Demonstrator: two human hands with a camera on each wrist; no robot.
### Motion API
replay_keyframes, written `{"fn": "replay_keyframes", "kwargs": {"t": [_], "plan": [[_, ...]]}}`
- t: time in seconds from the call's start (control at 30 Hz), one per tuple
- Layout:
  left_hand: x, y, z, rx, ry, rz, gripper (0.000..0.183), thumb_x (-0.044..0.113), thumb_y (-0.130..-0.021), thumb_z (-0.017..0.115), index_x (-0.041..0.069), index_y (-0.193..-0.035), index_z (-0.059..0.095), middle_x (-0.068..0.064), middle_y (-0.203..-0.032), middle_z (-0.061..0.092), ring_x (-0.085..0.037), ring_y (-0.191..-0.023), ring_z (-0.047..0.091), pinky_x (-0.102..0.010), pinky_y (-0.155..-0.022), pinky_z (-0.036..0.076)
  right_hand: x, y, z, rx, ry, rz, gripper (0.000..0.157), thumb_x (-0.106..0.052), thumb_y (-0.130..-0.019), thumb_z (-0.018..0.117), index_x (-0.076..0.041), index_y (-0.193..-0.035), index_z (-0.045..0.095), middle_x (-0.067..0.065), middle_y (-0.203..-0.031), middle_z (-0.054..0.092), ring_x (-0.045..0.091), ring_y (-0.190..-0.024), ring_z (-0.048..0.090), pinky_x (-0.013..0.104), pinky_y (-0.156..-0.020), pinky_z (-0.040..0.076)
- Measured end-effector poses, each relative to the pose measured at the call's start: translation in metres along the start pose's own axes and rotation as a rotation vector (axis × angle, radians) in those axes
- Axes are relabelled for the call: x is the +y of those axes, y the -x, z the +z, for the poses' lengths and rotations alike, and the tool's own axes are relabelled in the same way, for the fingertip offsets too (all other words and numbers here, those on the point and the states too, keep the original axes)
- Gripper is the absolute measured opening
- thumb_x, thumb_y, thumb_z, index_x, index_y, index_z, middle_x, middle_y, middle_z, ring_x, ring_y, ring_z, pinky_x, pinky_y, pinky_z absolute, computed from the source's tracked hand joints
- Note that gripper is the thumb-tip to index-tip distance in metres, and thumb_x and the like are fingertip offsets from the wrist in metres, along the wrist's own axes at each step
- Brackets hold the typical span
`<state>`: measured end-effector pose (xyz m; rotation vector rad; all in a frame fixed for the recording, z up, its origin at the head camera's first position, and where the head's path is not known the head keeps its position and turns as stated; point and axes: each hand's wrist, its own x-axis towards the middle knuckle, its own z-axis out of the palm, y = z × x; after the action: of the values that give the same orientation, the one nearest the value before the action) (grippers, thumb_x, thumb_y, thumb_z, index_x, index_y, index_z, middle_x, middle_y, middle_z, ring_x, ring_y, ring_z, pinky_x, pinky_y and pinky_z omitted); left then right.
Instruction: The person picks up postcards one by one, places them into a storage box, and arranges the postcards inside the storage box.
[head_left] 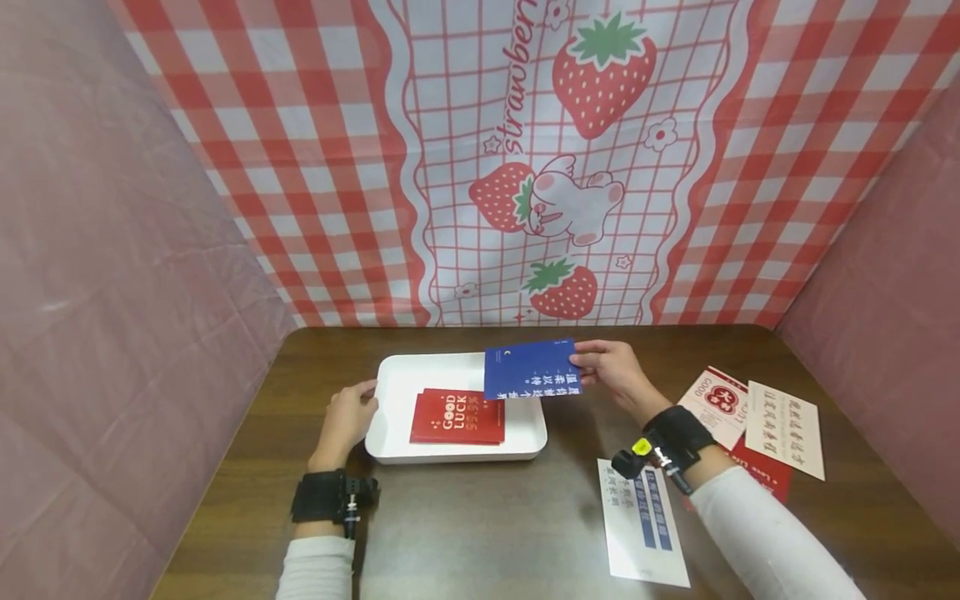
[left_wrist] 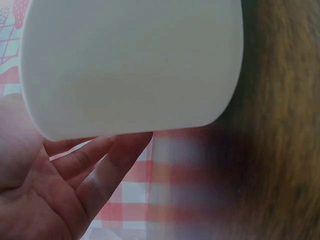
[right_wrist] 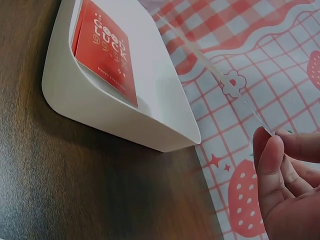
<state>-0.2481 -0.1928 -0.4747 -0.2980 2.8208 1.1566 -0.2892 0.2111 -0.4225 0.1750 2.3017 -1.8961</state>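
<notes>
My right hand (head_left: 609, 367) pinches the right edge of a blue card (head_left: 531, 371) printed with white characters. The card is tilted above the right back part of a white tray (head_left: 457, 457); in the right wrist view the thumb and fingers (right_wrist: 271, 155) hold it almost edge-on. My left hand (head_left: 345, 421) is at the tray's left end, its fairly straight fingers (left_wrist: 102, 182) touching the outer wall and partly hidden behind it. Inside the tray lie red "GOOD LUCK" cards (head_left: 457, 417), one overlapping another.
Right of the tray, a white card with blue blocks (head_left: 637, 533) lies near the front. Farther right, a cream card (head_left: 785, 429), a pink-and-white card (head_left: 708, 408) and a red card (head_left: 765, 475) overlap under and beside my right forearm. A strawberry-print cloth (head_left: 555, 250) hangs behind the wooden table (head_left: 465, 525).
</notes>
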Motion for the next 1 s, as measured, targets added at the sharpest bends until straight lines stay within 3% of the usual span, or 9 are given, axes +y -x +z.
{"fn": "replay_keyframes", "kwargs": {"t": [0.5, 1.0], "plan": [[0.000, 0.001, 0.000, 0.014, -0.022, -0.006, 0.043, 0.013, -0.099, 0.051, 0.004, -0.140, 0.051, -0.021, -0.134, 0.059, -0.034, -0.116, 0.058, -0.050, -0.097, 0.048, -0.004, 0.003, 0.016, -0.087, -0.130, 0.026, 0.041, 0.002, -0.093, 0.055, 0.015, -0.130, 0.044, -0.003, -0.072, 0.064, 0.007, -0.060, 0.062, 0.021, -0.058, 0.055], [0.002, 0.000, 0.000, -0.003, -0.009, -0.006, 0.044, 0.013, -0.099, 0.050, 0.004, -0.142, 0.049, -0.021, -0.134, 0.059, -0.034, -0.116, 0.058, -0.049, -0.097, 0.049, -0.003, 0.006, 0.042, -0.144, -0.096, 0.031, 0.035, 0.003, -0.093, 0.054, 0.014, -0.124, 0.045, 0.001, -0.073, 0.062, 0.008, -0.059, 0.060, 0.022, -0.057, 0.054]]}}
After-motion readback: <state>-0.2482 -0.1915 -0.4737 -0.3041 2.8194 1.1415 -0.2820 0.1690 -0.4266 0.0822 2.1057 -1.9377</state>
